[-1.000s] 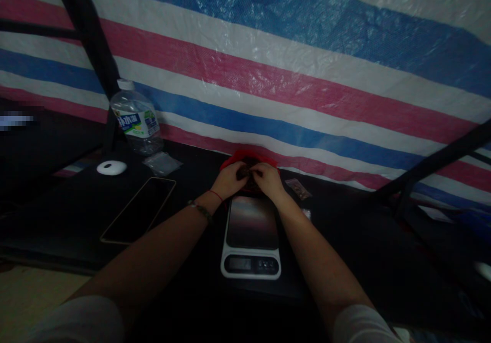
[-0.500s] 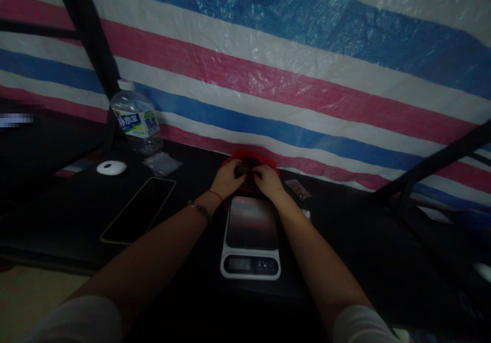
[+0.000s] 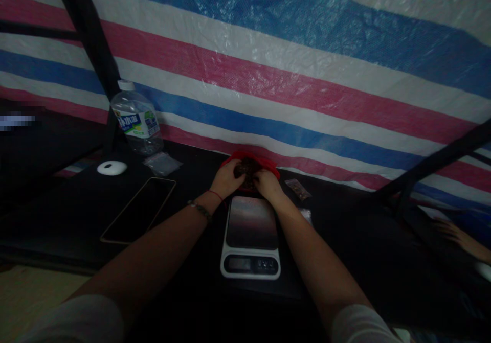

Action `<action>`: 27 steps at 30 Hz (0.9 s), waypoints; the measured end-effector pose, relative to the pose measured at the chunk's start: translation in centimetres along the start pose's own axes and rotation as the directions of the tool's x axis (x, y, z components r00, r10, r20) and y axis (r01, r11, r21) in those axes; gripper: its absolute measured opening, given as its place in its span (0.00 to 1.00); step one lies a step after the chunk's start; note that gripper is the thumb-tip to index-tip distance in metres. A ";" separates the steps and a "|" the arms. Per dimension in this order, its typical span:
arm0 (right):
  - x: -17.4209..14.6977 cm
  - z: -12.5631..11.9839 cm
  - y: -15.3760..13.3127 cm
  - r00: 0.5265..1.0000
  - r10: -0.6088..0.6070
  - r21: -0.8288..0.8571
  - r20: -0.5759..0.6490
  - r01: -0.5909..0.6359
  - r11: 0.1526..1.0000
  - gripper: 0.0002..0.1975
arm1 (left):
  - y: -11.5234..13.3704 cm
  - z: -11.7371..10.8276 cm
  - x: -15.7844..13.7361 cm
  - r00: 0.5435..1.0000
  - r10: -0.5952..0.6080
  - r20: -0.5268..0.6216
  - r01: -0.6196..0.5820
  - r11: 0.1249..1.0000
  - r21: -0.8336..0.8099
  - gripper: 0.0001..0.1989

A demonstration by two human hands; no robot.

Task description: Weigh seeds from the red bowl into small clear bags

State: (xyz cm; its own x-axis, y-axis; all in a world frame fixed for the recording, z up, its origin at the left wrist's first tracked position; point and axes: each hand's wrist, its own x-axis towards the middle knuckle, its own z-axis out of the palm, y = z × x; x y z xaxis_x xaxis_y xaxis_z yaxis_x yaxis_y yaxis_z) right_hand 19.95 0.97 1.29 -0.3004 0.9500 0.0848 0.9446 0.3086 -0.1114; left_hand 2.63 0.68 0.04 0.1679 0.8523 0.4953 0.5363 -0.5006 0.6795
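A red plastic bag (image 3: 270, 165) lies open at the back of the table, against the striped sheet. Dark brown small pieces (image 3: 250, 182) fill its middle. My left hand (image 3: 227, 177) reaches into the bag from the left, its fingers closed around a rounded brownish thing too dark to name. From the right my right hand (image 3: 267, 183) dips bent, closed fingertips into the brown pieces; what they pinch is hidden. Just in front of the bag, between my forearms, sits a white kitchen scale (image 3: 251, 225) with a bare plate and an unlit-looking display.
To the right lie a small filled clear bag (image 3: 298, 189) and another small bag (image 3: 306, 215). On the left are a phone (image 3: 138, 210), empty clear bags (image 3: 162, 163), a white oval object (image 3: 112, 167) and a plastic bottle (image 3: 136, 120). Another person's hand (image 3: 458, 235) shows far right.
My right hand has shifted slightly down and its fingers have moved a little apart from the left, showing more brown pieces. Another person's hand has come into view at the far right.
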 end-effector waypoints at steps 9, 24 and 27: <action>0.0 -0.1 0.3 0.995 -0.007 0.077 -0.097 0.014 0.997 0.12 | -0.3 0.3 0.1 0.999 0.014 0.030 -0.014 1.000 0.010 0.21; -0.1 -0.5 -0.5 0.878 -0.059 0.370 -0.476 0.261 0.892 0.10 | -0.3 0.5 -0.1 0.982 0.119 0.147 -0.119 0.993 -0.010 0.24; -0.1 -0.6 -0.6 0.882 -0.085 0.364 -0.464 0.277 0.889 0.10 | -0.2 0.4 -0.1 0.978 0.129 0.163 -0.130 0.991 -0.004 0.24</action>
State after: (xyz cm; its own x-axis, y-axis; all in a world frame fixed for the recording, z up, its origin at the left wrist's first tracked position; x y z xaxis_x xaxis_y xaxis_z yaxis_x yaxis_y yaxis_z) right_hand 19.54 0.64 1.95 -0.2840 0.7899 0.5435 0.7090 0.5546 -0.4355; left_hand 2.86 0.71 -0.37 0.3680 0.7938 0.4841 0.5067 -0.6078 0.6114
